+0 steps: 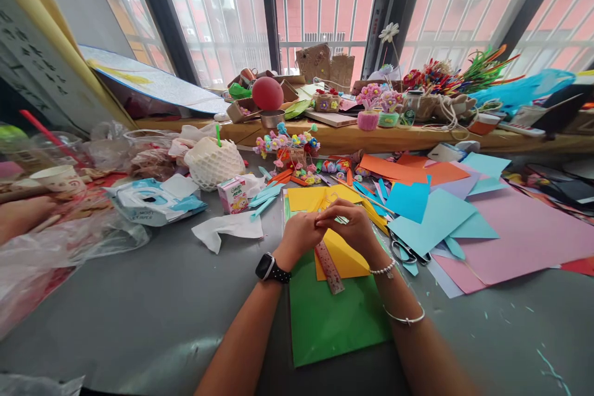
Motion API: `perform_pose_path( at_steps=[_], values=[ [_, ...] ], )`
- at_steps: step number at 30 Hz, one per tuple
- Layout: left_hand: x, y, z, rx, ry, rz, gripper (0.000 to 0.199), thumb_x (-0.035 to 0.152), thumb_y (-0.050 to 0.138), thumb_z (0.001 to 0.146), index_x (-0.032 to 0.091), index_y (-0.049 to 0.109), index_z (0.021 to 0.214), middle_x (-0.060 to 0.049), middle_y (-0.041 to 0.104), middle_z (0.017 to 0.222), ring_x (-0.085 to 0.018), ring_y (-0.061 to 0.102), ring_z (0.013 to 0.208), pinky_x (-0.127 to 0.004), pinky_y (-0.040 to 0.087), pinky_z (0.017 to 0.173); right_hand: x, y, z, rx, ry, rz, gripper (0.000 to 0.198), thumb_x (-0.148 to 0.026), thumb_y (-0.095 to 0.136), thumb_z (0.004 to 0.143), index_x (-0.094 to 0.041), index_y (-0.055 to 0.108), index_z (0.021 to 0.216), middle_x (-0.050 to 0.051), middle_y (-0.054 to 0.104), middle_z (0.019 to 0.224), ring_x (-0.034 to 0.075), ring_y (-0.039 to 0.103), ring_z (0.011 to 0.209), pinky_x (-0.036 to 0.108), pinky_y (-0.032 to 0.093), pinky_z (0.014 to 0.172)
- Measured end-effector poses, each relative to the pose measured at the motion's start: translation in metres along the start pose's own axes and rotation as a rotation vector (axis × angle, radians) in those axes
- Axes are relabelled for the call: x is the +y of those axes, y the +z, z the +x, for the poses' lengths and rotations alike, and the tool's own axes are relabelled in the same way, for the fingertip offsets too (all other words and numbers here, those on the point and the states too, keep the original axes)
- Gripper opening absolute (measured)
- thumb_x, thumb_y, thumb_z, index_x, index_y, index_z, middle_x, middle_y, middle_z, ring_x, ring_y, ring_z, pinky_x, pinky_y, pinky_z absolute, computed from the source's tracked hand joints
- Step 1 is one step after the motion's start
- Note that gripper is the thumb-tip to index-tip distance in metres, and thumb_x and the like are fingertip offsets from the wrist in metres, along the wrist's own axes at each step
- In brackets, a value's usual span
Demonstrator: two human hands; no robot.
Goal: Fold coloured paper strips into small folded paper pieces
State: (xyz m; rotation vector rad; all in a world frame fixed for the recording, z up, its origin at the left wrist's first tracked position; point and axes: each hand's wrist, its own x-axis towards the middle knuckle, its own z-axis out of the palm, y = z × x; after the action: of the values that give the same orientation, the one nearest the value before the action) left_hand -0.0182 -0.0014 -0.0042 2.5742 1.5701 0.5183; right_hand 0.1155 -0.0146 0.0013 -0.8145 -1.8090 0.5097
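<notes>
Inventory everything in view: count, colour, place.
yellow paper: several, yellow, centre
ruler: one, pinkish, on yellow paper
green sheet: one, green, centre
scissors: one+, dark, right
blue paper: several, blue, right
pink sheet: one, pink, right
orange paper: several, orange, right
tissue: one+, white, left
small box: one, pink, left
wipes pack: one, white-blue, left
ball: one, red, back
flowers: many, multicoloured, back
paper cup: one, white, left
table: one, grey, underneath
clutter: uncountable, mixed, back, left
another person's arm: one, bare, left
left hand: one, bare, centre
right hand: one, bare, centre

Head view: looks forward and down
Flat grey table (162,297): near, frame bottom
Barred glass windows (320,12): far, frame top
</notes>
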Motion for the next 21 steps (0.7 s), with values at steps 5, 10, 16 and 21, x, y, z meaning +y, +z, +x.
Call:
perform_pose_path(
  at_steps=[5,10,16,21],
  values=[
    [-0.0007,0.0022,0.0003,-0.01,0.033,-0.073,0.027,0.024,0.034,0.079,0.017,0.06,0.075,-0.006,0.065,0.075,-0.017,0.059,0.069,-0.025,0.031,0.054,0.0023,-0.0026,0.0004,-0.018,0.011,0.001,0.008,-0.025,0.06,0.07,-0.021,0.066,0.073,0.003,0.059,0.071,0.013,0.056,0.067,0.026,0.045,0.063],
    [-0.0039,0.0044,-0.0016,-0.017,-0.027,-0.08,0.031,0.033,0.035,0.08,0.015,0.059,0.088,-0.009,0.065,0.083,-0.02,0.059,0.075,-0.026,0.035,0.057,0.0034,-0.004,0.001,-0.082,0.068,0.047,0.017,-0.028,0.062,0.068,-0.02,0.062,0.084,0.003,0.059,0.079,0.013,0.057,0.071,0.025,0.048,0.065],
    [-0.0033,0.0047,-0.002,-0.006,0.03,-0.072,0.031,0.03,0.03,0.083,0.017,0.057,0.092,-0.007,0.065,0.084,-0.02,0.059,0.076,-0.025,0.035,0.057,0.0021,-0.0039,0.0004,-0.04,0.045,-0.043,0.009,-0.026,0.059,0.071,-0.019,0.064,0.074,0.003,0.06,0.07,0.013,0.056,0.065,0.025,0.046,0.062],
    [-0.0022,0.0043,-0.002,0.013,0.054,-0.111,0.029,0.026,0.03,0.083,0.018,0.057,0.087,-0.005,0.065,0.082,-0.017,0.058,0.075,-0.024,0.035,0.058,-0.001,-0.0031,0.0003,-0.019,0.012,-0.06,0.008,-0.025,0.058,0.072,-0.02,0.064,0.073,0.003,0.06,0.069,0.013,0.056,0.065,0.025,0.045,0.062]
  ],
)
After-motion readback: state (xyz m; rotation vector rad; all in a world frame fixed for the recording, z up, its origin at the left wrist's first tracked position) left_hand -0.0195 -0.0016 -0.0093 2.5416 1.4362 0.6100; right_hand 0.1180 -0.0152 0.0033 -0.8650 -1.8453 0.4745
